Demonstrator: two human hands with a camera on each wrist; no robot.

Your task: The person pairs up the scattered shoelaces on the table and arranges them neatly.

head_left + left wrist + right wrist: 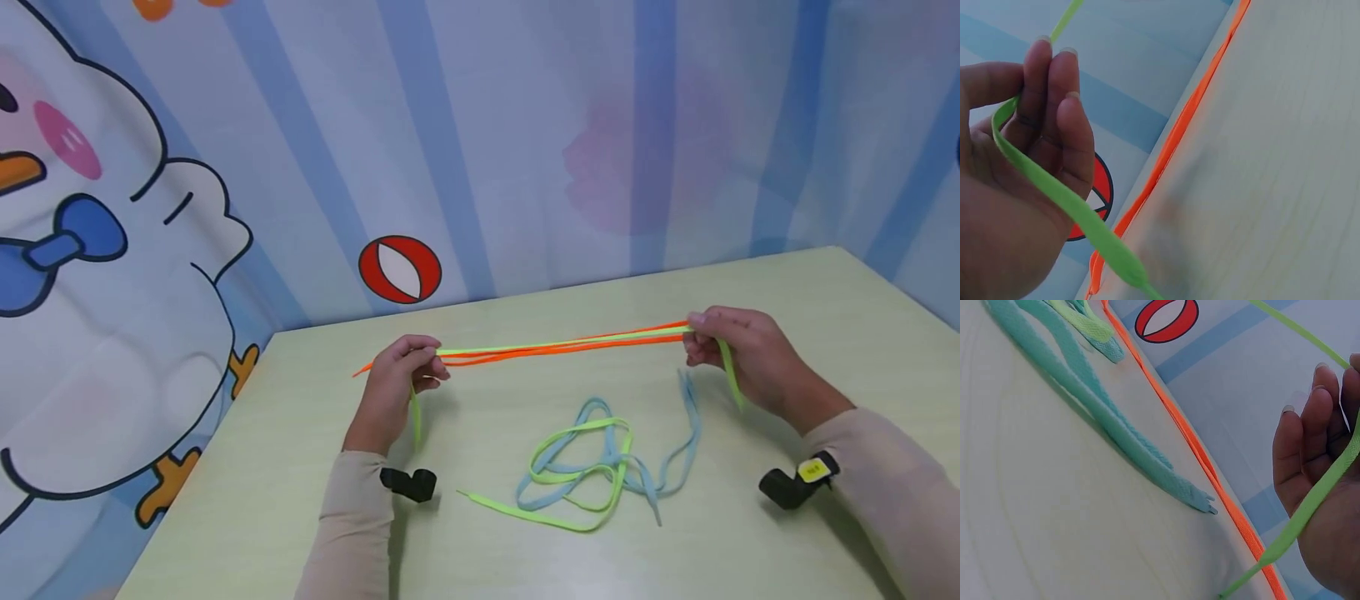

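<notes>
A bright green shoelace (600,338) is stretched between my two hands, held above the table. My left hand (393,379) pinches it near one end between thumb and fingers, and the loose tail (1085,215) hangs down past the palm. On the other side my right hand (742,350) pinches it too, its tail (1310,506) hanging below the fingers. An orange shoelace (1169,147) lies doubled along the table's back edge, overlapping the green one in the head view. Neither hand grips the orange lace.
On the pale wooden table (262,500), nearer me, a light blue shoelace (695,417) and another green shoelace (536,517) lie loosely tangled. Behind the table hangs a printed backdrop (510,150) with blue stripes. A small black camera sits on each wrist.
</notes>
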